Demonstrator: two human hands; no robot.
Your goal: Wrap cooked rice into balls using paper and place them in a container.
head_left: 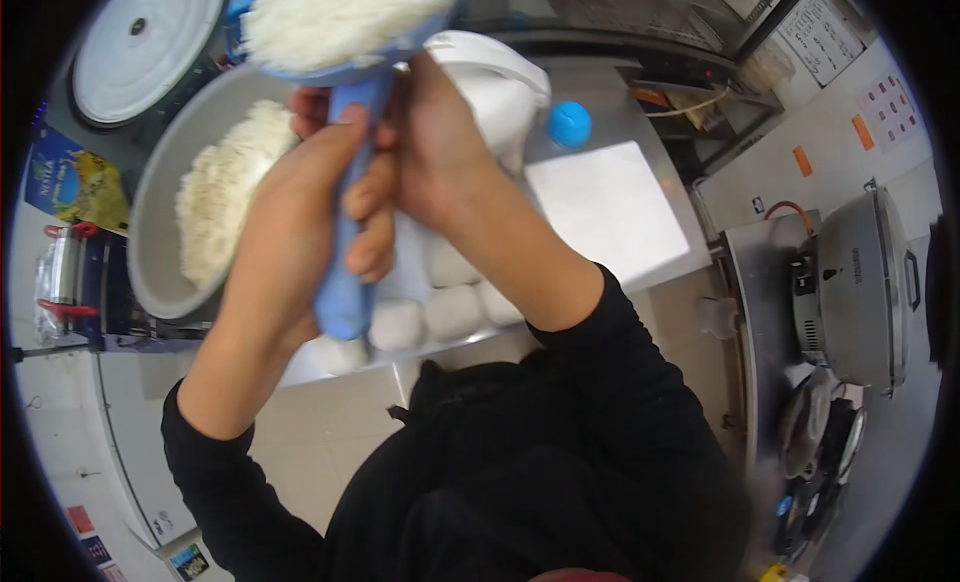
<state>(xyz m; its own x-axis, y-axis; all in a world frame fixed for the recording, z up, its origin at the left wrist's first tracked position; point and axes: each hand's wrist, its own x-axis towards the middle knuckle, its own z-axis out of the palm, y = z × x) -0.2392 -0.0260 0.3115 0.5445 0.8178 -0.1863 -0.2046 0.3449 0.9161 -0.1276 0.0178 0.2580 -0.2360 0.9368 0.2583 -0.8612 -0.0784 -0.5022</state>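
Observation:
My left hand (pixel 300 207) is closed around the handle of a blue plastic scoop (pixel 346 282), heaped with white rice (pixel 337 26). Against the scoop's underside, near its neck, rests my right hand (pixel 431 131); its fingers are partly hidden behind the handle. Below and left stands a large grey bowl (pixel 161 259) with more rice in it. Several round whitish portions, probably rice or dough, (pixel 454 312) lie in a row along the near table edge, partly covered by my forearm. Behind my right hand is a white rounded appliance or container (pixel 495 79).
A white sheet or board (pixel 607 214) lies on the steel table at right, beside a blue cap (pixel 568 124). A round lid (pixel 150 49) is at upper left, above a Nestea packet (pixel 75 180). Farther right, a steel cooker (pixel 862 289) and pans stand on another counter.

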